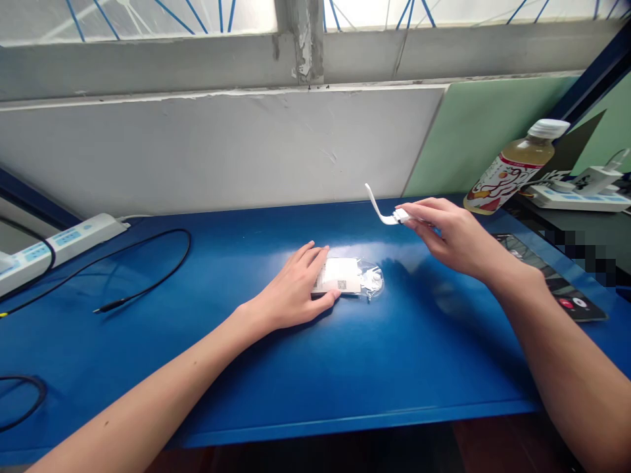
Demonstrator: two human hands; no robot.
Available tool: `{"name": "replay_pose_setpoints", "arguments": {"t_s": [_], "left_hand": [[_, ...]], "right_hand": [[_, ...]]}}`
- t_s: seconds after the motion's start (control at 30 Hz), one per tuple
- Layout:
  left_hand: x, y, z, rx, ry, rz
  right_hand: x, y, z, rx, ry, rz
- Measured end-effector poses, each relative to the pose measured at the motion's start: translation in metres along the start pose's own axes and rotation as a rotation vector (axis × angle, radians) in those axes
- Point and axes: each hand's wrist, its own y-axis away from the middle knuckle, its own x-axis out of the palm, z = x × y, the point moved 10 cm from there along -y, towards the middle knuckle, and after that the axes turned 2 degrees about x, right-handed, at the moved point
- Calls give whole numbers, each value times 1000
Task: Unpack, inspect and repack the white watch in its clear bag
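Observation:
On the blue table lies a flat package in clear plastic (pixel 348 274) with a white label and a small printed code. My left hand (pixel 300 286) rests over its left end, thumb along the near edge and fingers by the far edge, so that end is hidden. Raised above the table to the right, my right hand (pixel 444 230) pinches a short white cable (pixel 379 209) by its plug-like end. The cable's free end bends upward to the left. The two hands are well apart.
Left on the table (pixel 197 368) are a white power strip (pixel 93 231) and a black cable (pixel 190 246). At the right stand a drink bottle (pixel 513 167), a phone (pixel 572 299) with its screen lit, and another power strip (pixel 572 197). A wall panel (pixel 221 151) runs behind.

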Motion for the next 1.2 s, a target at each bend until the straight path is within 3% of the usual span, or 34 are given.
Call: {"name": "replay_pose_setpoints", "arguments": {"t_s": [0.07, 0.17, 0.23, 0.33, 0.43, 0.53, 0.7, 0.77, 0.87, 0.97, 1.07, 1.2], "left_hand": [[-7, -1, 0, 7, 64, -61], [-40, 3, -4, 47, 126, -343], [-63, 12, -13, 104, 81, -549], [-74, 22, -37, 237, -55, -667], [-63, 20, -51, 325, -160, -606], [-52, 13, -45, 298, -144, -527], [-54, 7, -21, 153, 222, -513], [-50, 4, -13, 58, 433, -463], [-41, 0, -12, 1, 739, -375], [-32, -3, -12, -36, 1001, -300], [-26, -5, -13, -78, 1172, -247], [-12, -6, -25, -127, 1425, -142]], "right_hand": [[7, -1, 9, -7, -2, 0], [20, 0, 25, -45, -13, 21], [28, 2, 38, -86, -14, 35], [37, 7, 60, -171, -3, 60], [38, 13, 84, -273, -49, 55], [25, 9, 99, -288, -204, -42], [-3, -21, 86, 3, -588, -285], [-1, -37, 81, 117, -773, -324], [19, -61, 83, 178, -1089, -271], [54, -73, 78, 302, -1361, -171], [84, -74, 73, 401, -1478, -77], [101, -67, 77, 450, -1594, 27]]}}
